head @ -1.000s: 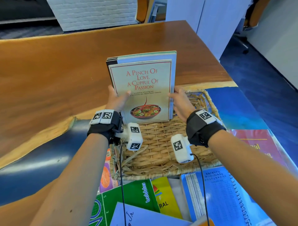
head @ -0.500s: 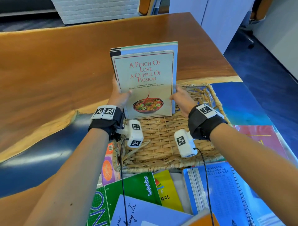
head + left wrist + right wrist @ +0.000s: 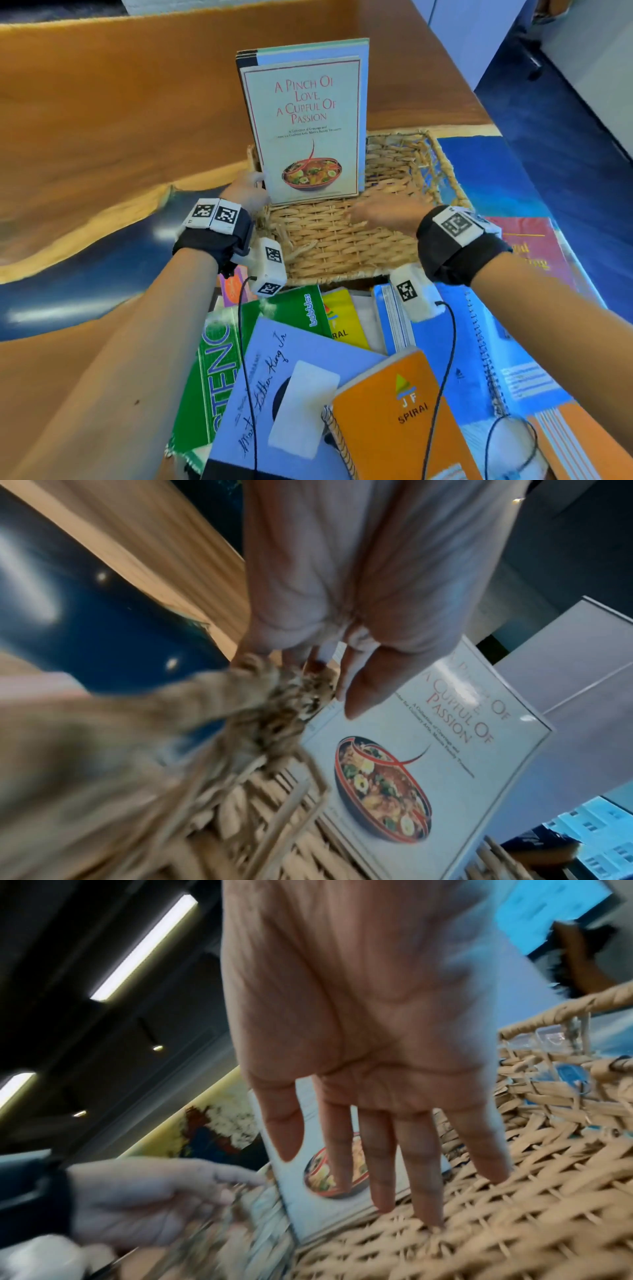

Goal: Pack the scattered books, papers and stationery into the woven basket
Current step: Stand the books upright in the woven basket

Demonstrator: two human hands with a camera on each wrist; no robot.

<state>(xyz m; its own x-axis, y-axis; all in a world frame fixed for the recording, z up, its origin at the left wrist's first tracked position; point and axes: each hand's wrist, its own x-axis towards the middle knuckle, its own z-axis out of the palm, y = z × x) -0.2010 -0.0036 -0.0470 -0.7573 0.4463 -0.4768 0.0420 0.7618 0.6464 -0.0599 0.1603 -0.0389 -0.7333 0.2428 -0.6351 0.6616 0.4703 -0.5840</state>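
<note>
You are at a big wooden table [image 3: 113, 113] with a dark blue strip running through it. From your head camera, the woven basket [image 3: 346, 236] sits on the table between your two wrists. The cookbook [image 3: 305, 126] stands up tall in the far left part of the basket, with more thin books right behind it. Your left hand [image 3: 245, 190] is at the book's lower left edge, by the basket rim. Your right hand [image 3: 385, 214] is flat and open over the basket floor, apart from the book, holding nothing. Close to you, below both wrists, lie an orange spiral notebook [image 3: 400, 414], a green steno pad [image 3: 219, 370], a pale blue booklet [image 3: 294, 383], a blue spiral notebook [image 3: 476, 346] and a red book [image 3: 534, 250].

Your left wrist camera shows what the head camera hides: the thumb [image 3: 368, 685] lies on the cookbook [image 3: 421, 753] cover, the other fingers are tucked behind its edge, and the frayed basket [image 3: 274, 712] corner touches them.

Your right wrist camera shows the right hand [image 3: 359, 1042] from under the palm: fingers [image 3: 423, 1172] straight and spread, tips at the basket [image 3: 514, 1204] floor just beside the cookbook [image 3: 315, 1185]. Your left hand [image 3: 147, 1199] is at the book's other side.
</note>
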